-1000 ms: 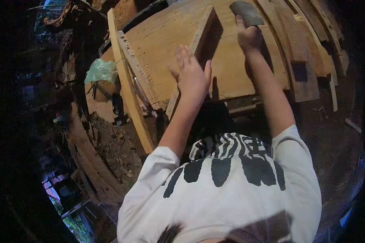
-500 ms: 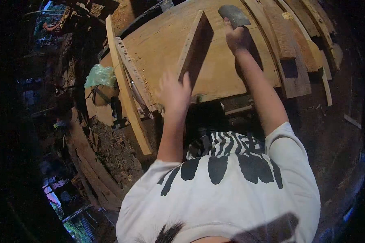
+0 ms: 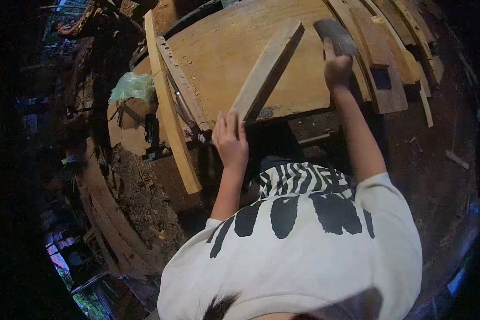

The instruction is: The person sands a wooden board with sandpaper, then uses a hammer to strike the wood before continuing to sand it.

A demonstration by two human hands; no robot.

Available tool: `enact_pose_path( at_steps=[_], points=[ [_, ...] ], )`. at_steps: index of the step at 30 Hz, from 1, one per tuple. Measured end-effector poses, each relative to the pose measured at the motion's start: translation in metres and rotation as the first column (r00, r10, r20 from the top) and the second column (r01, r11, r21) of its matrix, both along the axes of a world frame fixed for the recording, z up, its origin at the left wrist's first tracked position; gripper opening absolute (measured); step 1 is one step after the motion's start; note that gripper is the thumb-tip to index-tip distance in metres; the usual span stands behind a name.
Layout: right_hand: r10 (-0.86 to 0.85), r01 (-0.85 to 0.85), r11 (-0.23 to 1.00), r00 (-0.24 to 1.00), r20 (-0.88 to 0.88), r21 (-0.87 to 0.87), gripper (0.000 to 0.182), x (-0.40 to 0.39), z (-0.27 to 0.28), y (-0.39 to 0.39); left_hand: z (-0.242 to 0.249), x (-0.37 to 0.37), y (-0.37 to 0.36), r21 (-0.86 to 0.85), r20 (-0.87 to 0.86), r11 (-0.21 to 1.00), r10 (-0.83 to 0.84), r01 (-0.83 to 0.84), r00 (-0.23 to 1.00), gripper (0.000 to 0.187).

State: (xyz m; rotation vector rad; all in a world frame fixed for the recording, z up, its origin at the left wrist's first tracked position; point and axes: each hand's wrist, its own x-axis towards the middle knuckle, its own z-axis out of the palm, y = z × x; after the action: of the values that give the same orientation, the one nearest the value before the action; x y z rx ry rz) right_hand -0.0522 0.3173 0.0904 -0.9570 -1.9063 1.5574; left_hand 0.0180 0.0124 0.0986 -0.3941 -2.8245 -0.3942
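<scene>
A long wooden board lies flat and diagonal on a wide wooden slab. My left hand rests at the board's near end by the slab's front edge, fingers curled against the wood. My right hand reaches to the far right of the slab and grips a dark grey flat tool with a blade-like head, held above the planks there.
Several loose planks are stacked at the slab's right. A pale curved strip runs down the slab's left side, with a metal rod beside it. A green plastic bag sits to the left. Dirt floor and scrap timber surround.
The board, standing on edge before, now lies flat on the slab. My left hand slid back to its near end. My right hand with the tool shifted slightly right.
</scene>
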Motion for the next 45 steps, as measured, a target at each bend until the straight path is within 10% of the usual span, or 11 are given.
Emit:
enact_pose_path(
  at_steps=[10,19,21,31,33,34,37,38,39,41,45],
  points=[
    [0.142,-0.077,0.934,0.977,-0.162,0.349,0.039,0.025,-0.006,-0.02,0.008,0.007,-0.007,0.292,0.189,0.931,0.168,-0.219,0.967,0.054],
    [0.466,-0.164,0.507,0.878,-0.11,0.846,0.03,-0.03,0.002,-0.017,-0.036,-0.016,-0.04,0.418,-0.138,0.867,-0.233,0.27,0.963,0.051],
    [0.336,-0.43,0.558,0.899,0.281,0.71,0.033,-0.042,0.0,-0.021,-0.042,-0.018,-0.031,0.845,0.004,0.531,-0.13,0.066,0.992,0.053],
    [0.731,-0.462,0.14,0.645,0.224,0.876,0.037,0.034,0.011,-0.193,-0.002,-0.035,-0.03,0.749,0.347,0.584,0.057,-0.313,0.936,0.034],
    [0.771,-0.473,0.211,0.619,0.152,0.856,0.033,0.043,0.011,-0.195,0.015,-0.036,-0.032,0.591,0.388,-0.55,-0.447,-0.59,0.806,0.035],
    [0.76,-0.464,0.203,0.63,0.16,0.863,0.033,0.037,0.01,-0.182,0.002,-0.032,-0.029,0.894,0.435,0.17,-0.107,-0.414,0.894,0.038],
    [0.678,-0.383,0.249,0.725,0.122,0.889,0.043,-0.01,0.003,-0.092,-0.003,-0.029,-0.03,0.8,0.297,0.536,0.034,-0.268,0.954,0.039],
    [0.601,-0.593,0.337,0.733,0.318,0.731,0.043,-0.026,0.023,-0.058,-0.002,-0.028,-0.028,0.805,0.354,0.5,0.026,-0.319,0.935,0.045],
    [0.604,-0.558,0.796,0.762,-0.234,0.236,0.039,-0.067,-0.039,-0.021,0.002,-0.028,-0.029,0.802,0.358,0.5,0.032,-0.325,0.933,0.045],
    [0.331,-0.631,0.376,0.776,0.538,0.679,0.043,-0.059,0.046,-0.004,0.009,-0.027,-0.031,0.694,0.394,0.664,-0.025,-0.279,0.919,0.041],
    [0.445,-0.2,0.426,0.895,-0.012,0.882,0.045,-0.035,0.014,-0.068,-0.012,-0.031,-0.046,0.529,0.245,0.848,-0.113,-0.035,0.963,0.047]
  ],
)
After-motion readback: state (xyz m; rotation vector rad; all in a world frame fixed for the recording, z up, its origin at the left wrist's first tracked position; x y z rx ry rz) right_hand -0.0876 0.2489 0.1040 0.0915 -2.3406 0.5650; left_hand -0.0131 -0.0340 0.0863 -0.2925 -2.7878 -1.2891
